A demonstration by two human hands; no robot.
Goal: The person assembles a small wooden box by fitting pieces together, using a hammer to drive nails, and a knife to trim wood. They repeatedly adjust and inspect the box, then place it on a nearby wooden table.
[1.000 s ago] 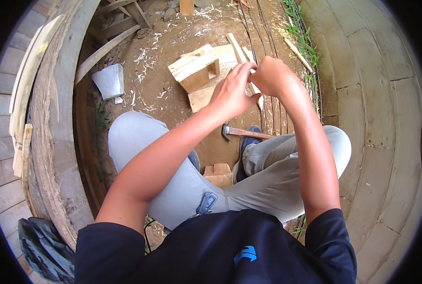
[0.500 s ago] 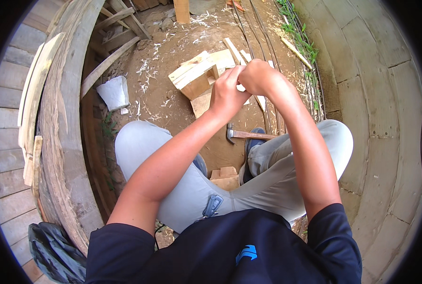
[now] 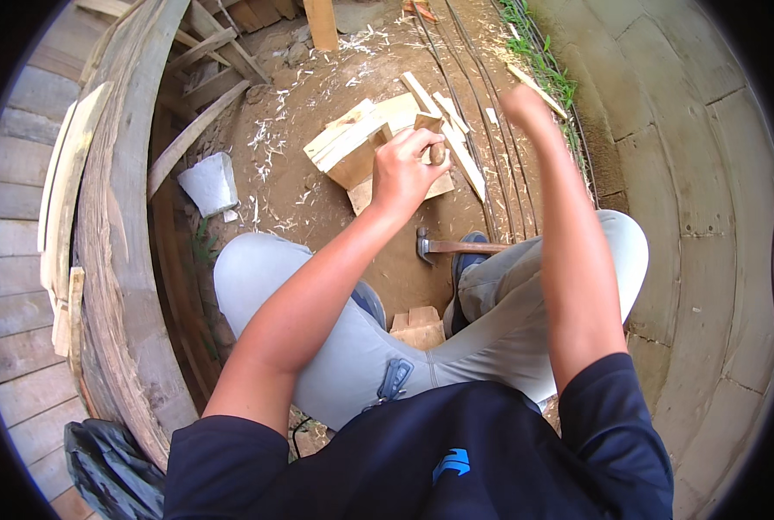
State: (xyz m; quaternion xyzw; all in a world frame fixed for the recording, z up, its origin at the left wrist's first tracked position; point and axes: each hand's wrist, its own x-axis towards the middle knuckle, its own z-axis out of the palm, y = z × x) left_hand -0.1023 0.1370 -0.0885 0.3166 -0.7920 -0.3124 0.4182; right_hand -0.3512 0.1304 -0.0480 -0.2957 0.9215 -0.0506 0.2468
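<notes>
My left hand [image 3: 401, 169] is closed around a brown wooden piece with a rounded end [image 3: 439, 154]. Only its end shows past my fingers, so I cannot tell its kind. Just beyond and below this hand lies a pale, box-like stack of cut wood [image 3: 345, 156]. Out to the right, my right hand [image 3: 527, 104] is raised over the rods on the ground. Motion smears it and its fingers are hidden. A claw hammer [image 3: 456, 247] with a wooden handle lies by my shoe, between my bent knees.
Thin metal rods [image 3: 498, 104] and pale wood strips [image 3: 456, 156] lie ahead on dirt strewn with shavings. A whitish stone block [image 3: 209, 184] sits at left, beside a thick timber beam [image 3: 122, 217]. A plank wall [image 3: 690, 173] rises on the right. Near my feet is a wood block [image 3: 419, 328].
My hands were together above the wood stack. The right has swung away to the right and slightly up; the left stays near the stack, and the brown wooden piece in it now shows.
</notes>
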